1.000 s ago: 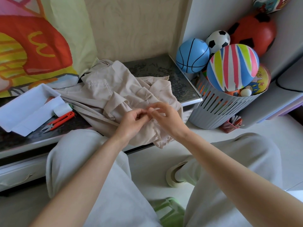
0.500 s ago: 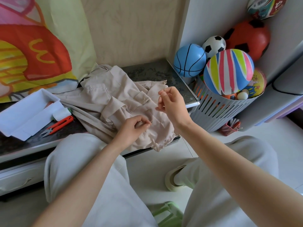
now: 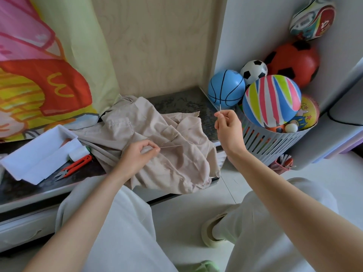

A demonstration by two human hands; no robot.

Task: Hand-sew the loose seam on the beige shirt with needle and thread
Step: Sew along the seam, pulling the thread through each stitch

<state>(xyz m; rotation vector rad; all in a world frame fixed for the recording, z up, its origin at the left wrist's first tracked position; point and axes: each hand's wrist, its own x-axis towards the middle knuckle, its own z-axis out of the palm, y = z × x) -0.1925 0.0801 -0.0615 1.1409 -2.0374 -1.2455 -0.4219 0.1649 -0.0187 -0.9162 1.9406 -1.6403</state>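
Head view: the beige shirt (image 3: pixel 157 138) is seen crumpled on the right half of the dark desk (image 3: pixel 176 101), with its lower folds draped over the front edge near the front right corner. A fold of the shirt is pinched by the left hand (image 3: pixel 137 156), whose fingers are curled tightly with the thumb and forefinger closed on the cloth. A pale thread (image 3: pixel 170 146) is drawn taut from those fingertips out to the right across the fabric. The needle (image 3: pixel 221 106) is held upright between the thumb and forefinger of the right hand (image 3: pixel 227 126), raised above the right edge of the desk and apart from the shirt; the remaining fingers are loosely curled. At the left of the shirt, a white thread spool (image 3: pixel 78 153), red snips (image 3: pixel 76 166) and a white tray (image 3: pixel 35 154) are laid toward the front left of the desk. Beyond the right edge, a slatted basket (image 3: pixel 275 142) filled with balls is placed on the floor.
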